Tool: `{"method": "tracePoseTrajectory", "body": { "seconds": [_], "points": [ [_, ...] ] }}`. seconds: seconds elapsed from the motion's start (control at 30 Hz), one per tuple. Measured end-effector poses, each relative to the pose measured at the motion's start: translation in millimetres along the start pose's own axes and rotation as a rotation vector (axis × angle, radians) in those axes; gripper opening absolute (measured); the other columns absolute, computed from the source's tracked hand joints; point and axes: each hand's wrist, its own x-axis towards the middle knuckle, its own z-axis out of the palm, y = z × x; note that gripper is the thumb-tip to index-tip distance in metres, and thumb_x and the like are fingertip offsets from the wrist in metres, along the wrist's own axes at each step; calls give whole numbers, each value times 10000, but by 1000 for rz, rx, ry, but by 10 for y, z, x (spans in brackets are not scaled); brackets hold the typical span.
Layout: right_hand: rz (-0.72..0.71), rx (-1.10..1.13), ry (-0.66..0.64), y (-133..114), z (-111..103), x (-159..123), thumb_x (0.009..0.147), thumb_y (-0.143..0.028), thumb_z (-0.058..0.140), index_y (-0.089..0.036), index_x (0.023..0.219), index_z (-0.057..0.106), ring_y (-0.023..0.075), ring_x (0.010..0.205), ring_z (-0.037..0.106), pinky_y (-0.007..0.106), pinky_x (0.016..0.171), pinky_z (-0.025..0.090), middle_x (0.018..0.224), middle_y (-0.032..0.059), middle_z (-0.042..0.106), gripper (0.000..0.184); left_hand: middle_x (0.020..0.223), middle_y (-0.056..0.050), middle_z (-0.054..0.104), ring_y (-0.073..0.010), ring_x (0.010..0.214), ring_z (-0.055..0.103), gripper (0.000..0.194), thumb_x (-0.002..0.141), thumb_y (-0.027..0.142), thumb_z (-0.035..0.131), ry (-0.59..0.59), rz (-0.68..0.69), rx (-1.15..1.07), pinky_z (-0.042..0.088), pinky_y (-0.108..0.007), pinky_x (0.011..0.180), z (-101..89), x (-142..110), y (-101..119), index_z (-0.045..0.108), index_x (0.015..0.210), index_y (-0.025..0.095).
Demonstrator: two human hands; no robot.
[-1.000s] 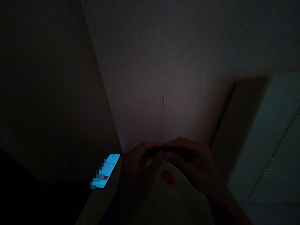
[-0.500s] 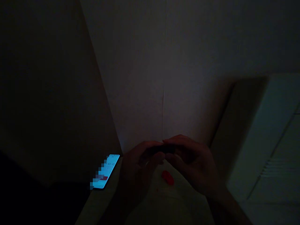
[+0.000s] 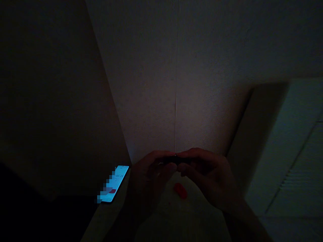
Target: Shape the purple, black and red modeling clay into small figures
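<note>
In dim light my left hand (image 3: 148, 178) and my right hand (image 3: 210, 174) meet over the tabletop (image 3: 186, 222), fingertips nearly touching. Between thumbs and fingers they pinch a small dark object (image 3: 175, 159); its kind cannot be made out. Below the hands a small red lump (image 3: 180, 191) lies on the tabletop, with a tiny red crumb (image 3: 169, 203) to its left.
A phone (image 3: 114, 185) with a lit screen lies at the tabletop's left edge. The pale wall (image 3: 151, 84) rises behind the hands. On the right stands a light panel (image 3: 287, 151) with ridges.
My fingers have shifted slightly on the dark object; my right fingers lifted a little, then came back down. The red lump and the phone have stayed in place.
</note>
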Motion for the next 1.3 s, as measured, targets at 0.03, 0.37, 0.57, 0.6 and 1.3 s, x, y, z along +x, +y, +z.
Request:
{"method": "tracePoseTrajectory", "body": {
  "seconds": [0.03, 0.37, 0.57, 0.6, 1.3],
  "points": [
    [6, -7, -7, 1, -2, -1, 806, -210, 902, -282, 954, 854, 157, 790, 797, 218, 726, 657, 865, -1, 835, 171, 918, -33, 823, -209, 866, 795, 114, 859, 276, 832, 12, -1, 32, 657, -263, 763, -5, 6, 11, 830, 969, 251],
    [15, 21, -37, 65, -18, -8, 800, -234, 917, -284, 972, 864, 179, 819, 803, 249, 744, 664, 917, 21, 845, 186, 876, -5, 785, -176, 846, 753, 101, 868, 185, 771, 16, 94, 173, 616, -242, 783, -25, -23, 62, 810, 930, 256],
    [-84, -4, -46, 68, 0, 8, 833, -174, 870, -294, 1005, 859, 140, 876, 780, 195, 784, 636, 941, 14, 811, 210, 909, -1, 781, -159, 870, 755, 77, 890, 233, 782, -7, 65, 62, 598, -210, 766, -7, -1, 20, 746, 958, 238],
    [-96, -2, -40, 72, 1, 11, 829, -167, 870, -295, 1010, 857, 140, 884, 778, 197, 788, 636, 952, 15, 807, 222, 903, -1, 784, -160, 865, 758, 79, 887, 240, 789, 1, 57, 67, 600, -211, 759, -1, 4, 19, 745, 953, 237],
    [-229, -268, 153, 381, 506, -123, 796, -124, 804, -254, 967, 769, 235, 962, 750, 380, 876, 606, 984, 48, 802, 218, 1122, -116, 800, -253, 1115, 744, 595, 950, 725, 579, 249, -258, -652, 549, -378, 1038, 172, 79, -145, 794, 1044, 178]
  ]
}}
